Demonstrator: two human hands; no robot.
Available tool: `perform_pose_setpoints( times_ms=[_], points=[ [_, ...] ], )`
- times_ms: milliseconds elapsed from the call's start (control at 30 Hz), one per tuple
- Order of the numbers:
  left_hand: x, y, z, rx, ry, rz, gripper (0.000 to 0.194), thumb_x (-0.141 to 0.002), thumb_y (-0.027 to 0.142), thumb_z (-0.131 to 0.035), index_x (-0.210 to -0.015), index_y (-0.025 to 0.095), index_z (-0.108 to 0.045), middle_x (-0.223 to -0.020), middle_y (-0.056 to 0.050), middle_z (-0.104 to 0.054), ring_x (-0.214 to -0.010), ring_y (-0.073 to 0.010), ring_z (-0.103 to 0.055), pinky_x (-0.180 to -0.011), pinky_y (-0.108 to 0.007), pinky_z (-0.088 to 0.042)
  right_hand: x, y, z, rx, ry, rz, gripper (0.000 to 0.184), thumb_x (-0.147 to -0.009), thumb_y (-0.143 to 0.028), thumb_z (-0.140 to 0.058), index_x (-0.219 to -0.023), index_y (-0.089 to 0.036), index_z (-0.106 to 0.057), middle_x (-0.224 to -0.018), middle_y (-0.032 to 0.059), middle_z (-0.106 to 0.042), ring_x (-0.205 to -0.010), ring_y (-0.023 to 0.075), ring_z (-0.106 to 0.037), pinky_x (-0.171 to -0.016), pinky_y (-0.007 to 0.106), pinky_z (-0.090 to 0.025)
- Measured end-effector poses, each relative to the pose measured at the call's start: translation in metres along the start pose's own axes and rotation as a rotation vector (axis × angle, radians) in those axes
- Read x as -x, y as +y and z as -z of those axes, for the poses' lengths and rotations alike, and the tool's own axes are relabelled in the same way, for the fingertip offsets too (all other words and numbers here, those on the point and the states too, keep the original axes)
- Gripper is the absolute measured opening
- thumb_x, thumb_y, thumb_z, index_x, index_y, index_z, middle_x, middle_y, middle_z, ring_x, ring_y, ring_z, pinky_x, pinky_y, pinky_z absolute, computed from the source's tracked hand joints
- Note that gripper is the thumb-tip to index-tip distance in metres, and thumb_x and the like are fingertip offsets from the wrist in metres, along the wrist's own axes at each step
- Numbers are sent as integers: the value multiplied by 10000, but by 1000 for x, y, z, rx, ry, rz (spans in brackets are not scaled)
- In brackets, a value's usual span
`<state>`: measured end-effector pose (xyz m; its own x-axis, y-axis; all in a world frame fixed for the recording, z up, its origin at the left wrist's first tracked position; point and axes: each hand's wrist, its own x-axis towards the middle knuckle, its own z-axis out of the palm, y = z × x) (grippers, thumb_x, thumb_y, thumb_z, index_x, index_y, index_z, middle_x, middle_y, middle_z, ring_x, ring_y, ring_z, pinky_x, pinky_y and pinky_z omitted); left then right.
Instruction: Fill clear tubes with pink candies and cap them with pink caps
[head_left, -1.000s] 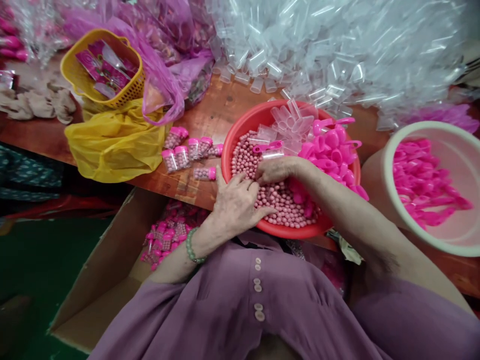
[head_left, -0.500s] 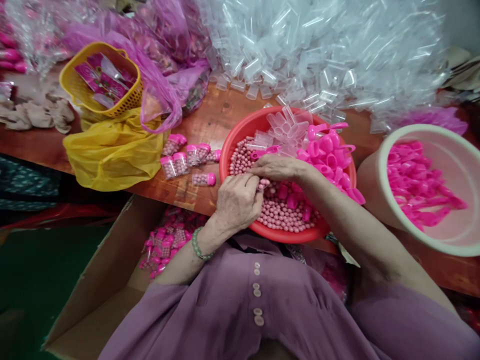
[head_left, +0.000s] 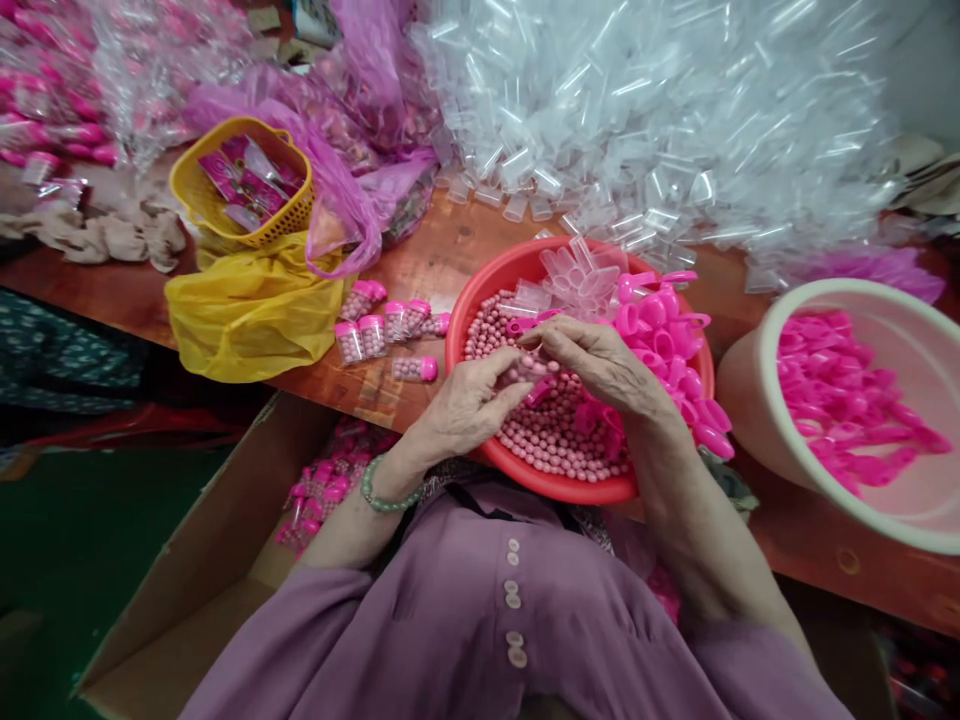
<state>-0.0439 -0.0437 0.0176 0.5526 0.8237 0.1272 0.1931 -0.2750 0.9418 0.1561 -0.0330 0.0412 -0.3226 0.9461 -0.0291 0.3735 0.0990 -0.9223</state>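
A red bowl [head_left: 480, 300] on the wooden table holds small pink beads [head_left: 555, 430], clear plastic tubes [head_left: 581, 270] and bright pink caps [head_left: 667, 320]. Both my hands are raised just above the beads, fingertips meeting. My left hand [head_left: 465, 405] pinches one end of a small clear tube filled with beads [head_left: 529, 372]. My right hand [head_left: 600, 360] closes its fingers on the other end, with a pink cap just below them.
Several filled, capped tubes [head_left: 382, 330] lie left of the bowl. Beside them are a yellow bag [head_left: 247, 305] and a yellow basket [head_left: 244, 185]. A pale tub of pink caps [head_left: 862, 400] stands right. A cardboard box [head_left: 202, 560] with filled tubes sits below the table edge.
Both hands lifted off the bead pile and came together, now gripping a filled tube between them. The view shifted slightly.
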Motion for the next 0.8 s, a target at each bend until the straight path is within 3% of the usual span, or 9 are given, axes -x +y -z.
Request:
perform_pose_setpoints(
  times_ms=[100,233,433,533,633,700,800],
  points=[
    [-3,-2,-2,10,-6,56,124,-936,267,-545,-967,162,-603,-866,-18,-690,-784,-145,-624,-776,-280,-498,1,1,3,-70,3,6,515,-921,-670,-562,-932,-192,-754,-816,20,-634,-747,144,-564,-713,282,-472],
    [-6,-4,-6,157,-34,62,142,-926,281,-567,-993,161,-603,-947,-44,-697,-885,-164,-641,-846,-302,-504,2,0,3,-154,-25,1,493,-874,-663,-641,-860,-183,-751,-809,22,-666,-746,142,-585,-699,273,-478],
    [-10,-11,-7,539,18,134,263,-851,350,-712,-1005,172,-594,-936,-35,-685,-891,-153,-662,-870,-298,-541,1,2,5,-226,-5,-51,410,-850,-588,-706,-893,-181,-736,-771,12,-697,-707,144,-621,-669,274,-494],
    [-11,-14,-5,616,29,170,303,-817,322,-759,-1026,177,-596,-950,-33,-702,-925,-159,-689,-915,-315,-556,5,1,10,-38,16,-20,376,-939,-523,-606,-837,-179,-716,-756,18,-690,-711,150,-620,-679,279,-488],
    [-12,-13,-3,643,43,161,300,-800,284,-775,-1016,177,-596,-921,-20,-698,-895,-150,-692,-883,-300,-567,14,0,10,314,-153,42,220,-941,-358,-621,-1030,-185,-724,-963,68,-736,-893,214,-669,-830,342,-517],
    [-11,-10,-2,638,46,149,296,-799,266,-776,-1024,177,-606,-912,-13,-687,-886,-142,-683,-866,-282,-560,20,3,3,616,-267,54,272,-909,-198,-610,-1168,-183,-692,-1113,118,-715,-1026,264,-655,-923,409,-505],
    [-10,-6,-1,614,4,126,286,-815,274,-762,-1041,171,-622,-937,-22,-679,-905,-142,-668,-889,-286,-544,25,12,-12,878,-312,38,334,-906,-56,-477,-1140,-170,-685,-1163,149,-680,-1115,279,-614,-979,462,-481]
  ],
)
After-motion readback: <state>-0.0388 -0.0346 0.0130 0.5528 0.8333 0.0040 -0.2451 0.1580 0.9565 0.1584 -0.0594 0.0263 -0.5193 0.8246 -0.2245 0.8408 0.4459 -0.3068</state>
